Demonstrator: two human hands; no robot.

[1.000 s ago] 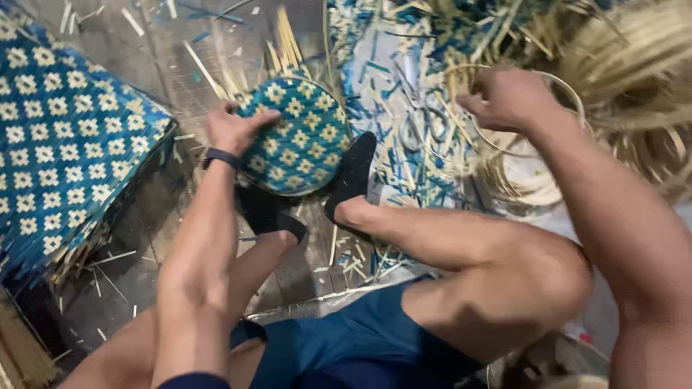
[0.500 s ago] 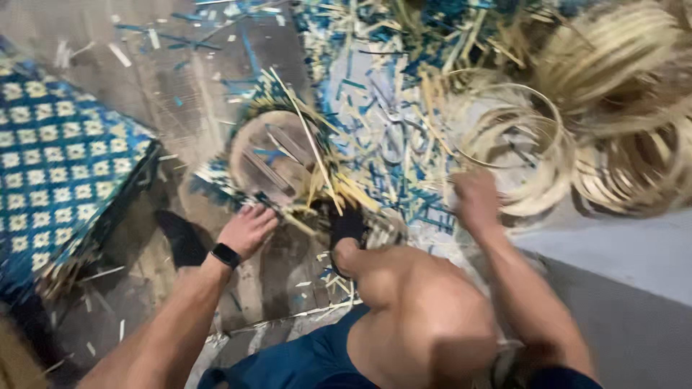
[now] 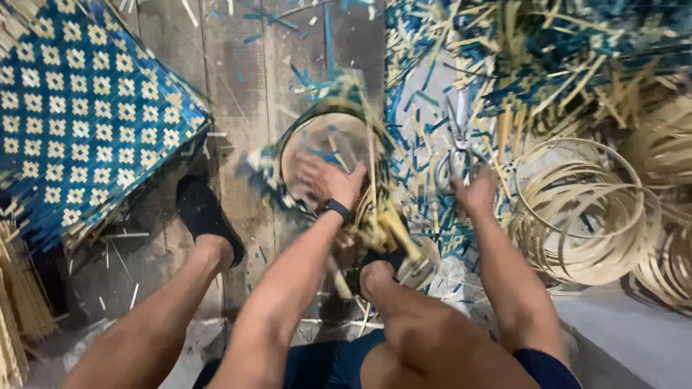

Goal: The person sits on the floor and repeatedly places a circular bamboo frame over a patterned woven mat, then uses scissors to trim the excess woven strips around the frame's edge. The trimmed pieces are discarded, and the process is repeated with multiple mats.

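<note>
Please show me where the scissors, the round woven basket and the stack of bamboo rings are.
scissors [image 3: 457, 148]: head view, on the pivot where blades meet handles.
round woven basket [image 3: 328, 137]: head view, on its pale inside.
stack of bamboo rings [image 3: 577, 252]: head view, on the near rim of the rings.

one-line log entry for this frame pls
left hand: inside round woven basket | right hand: reaching scissors, not gripping | nearby: bamboo hoops, woven mat

Blue-and-cream woven mat [image 3: 86, 122] at left on wooden floor [image 3: 238, 94]. Stack of pale bamboo hoops [image 3: 584, 212] at right. Blue and tan strip offcuts [image 3: 533, 65] heaped top right.
</note>
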